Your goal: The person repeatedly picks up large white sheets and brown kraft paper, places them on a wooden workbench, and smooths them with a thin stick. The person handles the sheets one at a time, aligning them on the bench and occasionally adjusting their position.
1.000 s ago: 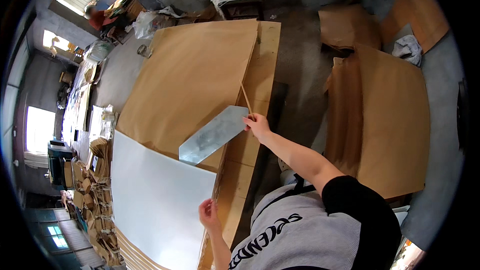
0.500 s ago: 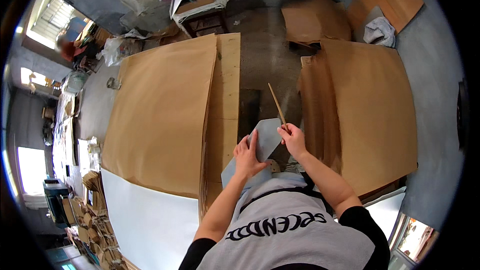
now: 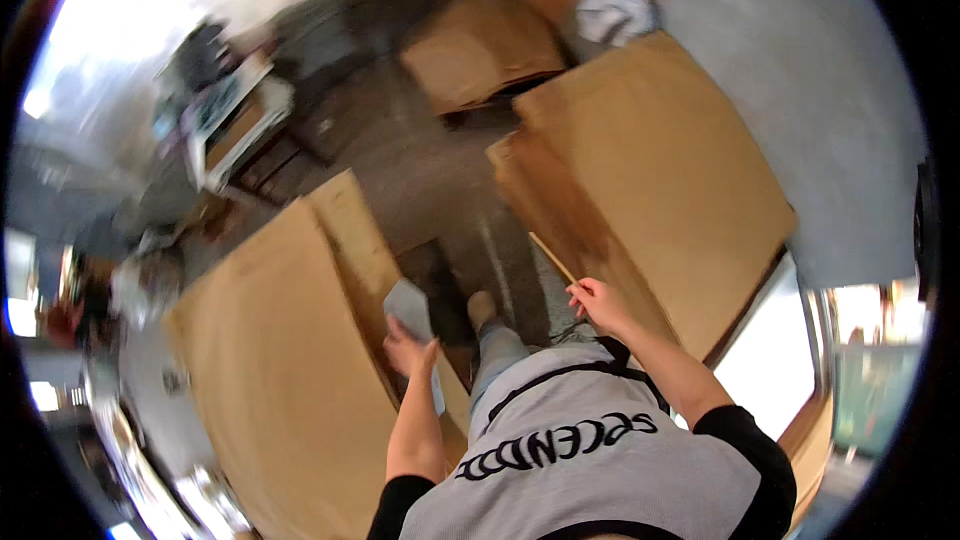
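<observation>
Here, the person is standing between two spreads of brown board and carrying a tool in each hand. The left hand is closing around a pale grey sheet, thumb and fingers pinching its lower part so that the sheet is rising upright just above the hand; a further strip of it seems to be hanging below the wrist, though blur is making that uncertain. The right hand is gripping a thin wooden stick at its lower end, the stick slanting up and away to the hand's left. A large brown board stack is lying immediately beyond and to the right of the right hand, the stick's far end crossing its near edge. A second brown board is lying just left of the left hand, nearly touching it. One shoe is showing on the dark floor between the two hands. As a judgement, the step in hand is a carry, with both items held clear of the boards; the next move is calling for steadying the view, keeping both grasps firm, and bringing the sheet flat and the stick level before either is meeting a board.
</observation>
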### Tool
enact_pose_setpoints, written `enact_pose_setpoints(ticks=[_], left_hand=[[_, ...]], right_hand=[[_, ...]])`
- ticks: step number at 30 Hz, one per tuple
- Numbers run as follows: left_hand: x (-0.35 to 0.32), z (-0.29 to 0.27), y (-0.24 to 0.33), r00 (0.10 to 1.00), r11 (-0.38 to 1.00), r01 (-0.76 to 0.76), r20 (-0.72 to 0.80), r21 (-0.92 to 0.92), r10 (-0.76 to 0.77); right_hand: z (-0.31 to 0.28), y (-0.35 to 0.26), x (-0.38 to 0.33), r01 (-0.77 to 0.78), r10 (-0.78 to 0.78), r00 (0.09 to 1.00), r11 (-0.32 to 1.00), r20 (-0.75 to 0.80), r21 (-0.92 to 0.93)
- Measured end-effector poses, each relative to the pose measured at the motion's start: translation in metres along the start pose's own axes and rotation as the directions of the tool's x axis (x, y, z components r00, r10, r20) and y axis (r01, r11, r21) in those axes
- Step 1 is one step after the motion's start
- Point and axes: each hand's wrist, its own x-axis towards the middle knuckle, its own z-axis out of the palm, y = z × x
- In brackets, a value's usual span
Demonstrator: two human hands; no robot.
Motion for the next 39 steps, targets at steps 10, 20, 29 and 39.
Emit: enact_pose_setpoints(ticks=[10,20,29,39], left_hand=[[0.02,0.01,-0.001,0.998,0.989,0.024,0.052,0.143,-0.032],[0.074,0.016,0.012,0.904,0.931,0.153,0.333,0.333,-0.268],[0.136,0.014,0.093,0.838,0.98,0.178,0.508,0.09,-0.199],[0.211,0.002,0.176,0.656,0.916,0.392,0.722,-0.079,-0.219]], right_hand=[[-0.05,-0.027,0.014,-0.208,0.159,0.929,0.971,-0.333,-0.117],[-0.176,0.021,0.106,-0.144,0.089,0.822,0.988,-0.562,-0.054],[-0.255,-0.096,0.261,-0.272,-0.073,0.784,0.852,-0.616,-0.448],[-0.275,-0.056,0.279,-0.479,0.002,0.693,0.749,-0.721,-0.458]])
